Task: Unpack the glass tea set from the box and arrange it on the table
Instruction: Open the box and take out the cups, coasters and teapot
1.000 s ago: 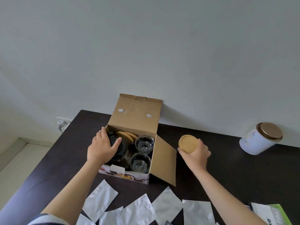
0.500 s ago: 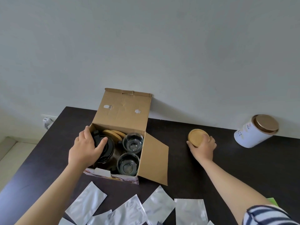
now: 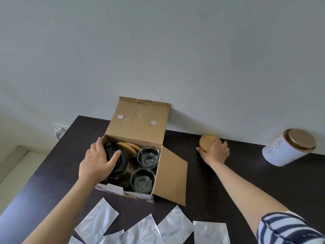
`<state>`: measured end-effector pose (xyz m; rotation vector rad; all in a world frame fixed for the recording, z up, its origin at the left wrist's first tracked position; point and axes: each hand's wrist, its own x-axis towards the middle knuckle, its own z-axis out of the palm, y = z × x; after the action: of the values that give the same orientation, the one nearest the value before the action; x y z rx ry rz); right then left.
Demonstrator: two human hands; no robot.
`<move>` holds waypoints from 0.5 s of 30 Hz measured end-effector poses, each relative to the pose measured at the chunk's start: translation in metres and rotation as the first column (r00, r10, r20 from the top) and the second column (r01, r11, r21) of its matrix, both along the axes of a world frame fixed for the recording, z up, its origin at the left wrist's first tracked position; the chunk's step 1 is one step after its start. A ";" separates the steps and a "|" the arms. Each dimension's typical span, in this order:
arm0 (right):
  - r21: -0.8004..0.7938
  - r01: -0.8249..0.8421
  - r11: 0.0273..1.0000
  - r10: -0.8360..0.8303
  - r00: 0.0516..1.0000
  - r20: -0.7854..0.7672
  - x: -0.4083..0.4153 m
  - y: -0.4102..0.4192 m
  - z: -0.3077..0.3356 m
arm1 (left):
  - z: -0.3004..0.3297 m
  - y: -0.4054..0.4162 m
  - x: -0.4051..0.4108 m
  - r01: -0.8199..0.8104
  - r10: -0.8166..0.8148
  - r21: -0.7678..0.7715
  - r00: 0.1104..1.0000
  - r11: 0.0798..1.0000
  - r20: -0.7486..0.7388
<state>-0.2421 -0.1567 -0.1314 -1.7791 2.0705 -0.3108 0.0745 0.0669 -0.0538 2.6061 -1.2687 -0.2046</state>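
An open cardboard box (image 3: 139, 124) stands on the dark table (image 3: 228, 187) near the wall. Inside are a glass teapot with a black lid (image 3: 123, 164), two glass cups (image 3: 148, 156) and several round wooden coasters (image 3: 129, 148). My left hand (image 3: 98, 161) reaches into the box, its fingers and thumb curled over the teapot's black lid. My right hand (image 3: 215, 152) holds a round wooden coaster (image 3: 207, 141) down at the table's far edge, right of the box, close to the wall.
A white tin with a gold lid (image 3: 288, 147) stands at the far right. Several silver foil pouches (image 3: 98, 221) lie along the near edge. The box's side flap (image 3: 172, 176) hangs open to the right. A wall socket (image 3: 59, 131) sits left of the table.
My right hand has carried the wooden coaster away from the box, farther back and right, down to the table by the wall. My left hand has stayed on the teapot.
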 end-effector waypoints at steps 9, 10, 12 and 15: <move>-0.525 -0.360 0.772 0.578 0.741 0.342 0.066 0.091 0.085 | 0.003 0.002 -0.002 0.006 -0.006 -0.009 1.000 1.000 -0.010; -0.525 -0.407 0.748 0.623 0.704 0.342 0.077 0.101 0.096 | 0.004 0.002 -0.003 0.006 -0.006 -0.008 1.000 1.000 -0.012; -0.483 -0.549 0.682 0.702 0.676 0.223 0.098 0.114 0.111 | 0.006 0.003 -0.005 0.003 -0.004 -0.008 1.000 1.000 -0.018; -0.196 -0.750 0.631 0.728 0.661 -0.182 0.123 0.124 0.125 | 0.007 0.004 -0.006 0.003 -0.004 -0.012 1.000 1.000 -0.025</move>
<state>-0.1190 -0.0329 -0.0066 -2.6620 1.1780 -0.2575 0.0688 0.0713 -0.0464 2.5832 -1.2626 -0.2281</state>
